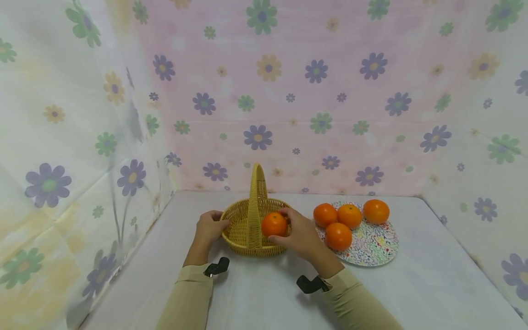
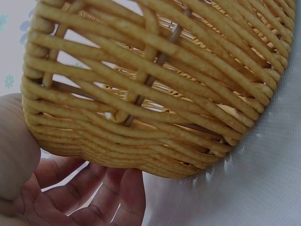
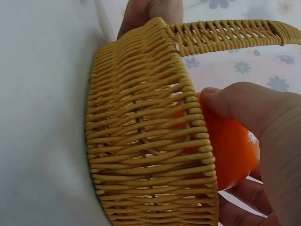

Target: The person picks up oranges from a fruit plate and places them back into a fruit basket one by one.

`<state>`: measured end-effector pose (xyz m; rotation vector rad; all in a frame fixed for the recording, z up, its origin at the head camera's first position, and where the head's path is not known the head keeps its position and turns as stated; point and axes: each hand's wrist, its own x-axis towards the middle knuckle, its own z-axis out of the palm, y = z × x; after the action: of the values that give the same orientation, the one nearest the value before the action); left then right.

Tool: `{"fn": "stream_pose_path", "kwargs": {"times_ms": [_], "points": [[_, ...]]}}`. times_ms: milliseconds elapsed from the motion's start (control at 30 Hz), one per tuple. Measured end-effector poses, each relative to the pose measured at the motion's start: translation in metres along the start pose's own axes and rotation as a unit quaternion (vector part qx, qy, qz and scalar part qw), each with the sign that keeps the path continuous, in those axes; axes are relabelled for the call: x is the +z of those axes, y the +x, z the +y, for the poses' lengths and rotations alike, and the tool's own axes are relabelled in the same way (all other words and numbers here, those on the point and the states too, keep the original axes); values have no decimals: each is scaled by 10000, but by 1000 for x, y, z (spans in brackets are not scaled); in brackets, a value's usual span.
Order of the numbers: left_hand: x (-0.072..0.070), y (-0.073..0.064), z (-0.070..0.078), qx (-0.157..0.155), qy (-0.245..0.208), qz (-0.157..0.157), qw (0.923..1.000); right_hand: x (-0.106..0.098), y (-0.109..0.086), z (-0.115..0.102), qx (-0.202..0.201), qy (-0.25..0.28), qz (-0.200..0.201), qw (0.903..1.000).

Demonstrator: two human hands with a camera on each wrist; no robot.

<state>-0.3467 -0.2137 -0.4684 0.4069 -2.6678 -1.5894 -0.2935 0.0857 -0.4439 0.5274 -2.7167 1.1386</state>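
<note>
A yellow wicker basket (image 1: 237,247) with a tall arched handle (image 1: 253,206) stands upright on the table. At its left end my left hand (image 1: 209,228) grips the rim, thumb on top; the left wrist view shows its fingers (image 2: 131,193) curled against the woven wall (image 2: 155,84). My right hand (image 1: 303,231) holds an orange (image 1: 274,224) between thumb and fingers, over the right half of the basket. In the right wrist view that orange (image 3: 233,153) is partly below the rim, and the wicker hides some of it.
Right of the basket, a round plate (image 1: 375,247) with a colourful speckled pattern carries several oranges (image 1: 339,236). White cloth (image 1: 255,293) covers the table. Flower-printed fabric (image 1: 288,151) hangs behind and along both sides.
</note>
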Motion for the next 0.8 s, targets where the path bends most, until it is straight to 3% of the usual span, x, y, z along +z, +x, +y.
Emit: {"fn": "stream_pose_path", "kwargs": {"times_ms": [500,800], "points": [[-3,-2,2,-77,62,-91,9999,12,-1,2,-9,-107,9,9999],[-2,-2,2,-16,29,-81,10000,15,-2,3,182,109,-244,9995]]}}
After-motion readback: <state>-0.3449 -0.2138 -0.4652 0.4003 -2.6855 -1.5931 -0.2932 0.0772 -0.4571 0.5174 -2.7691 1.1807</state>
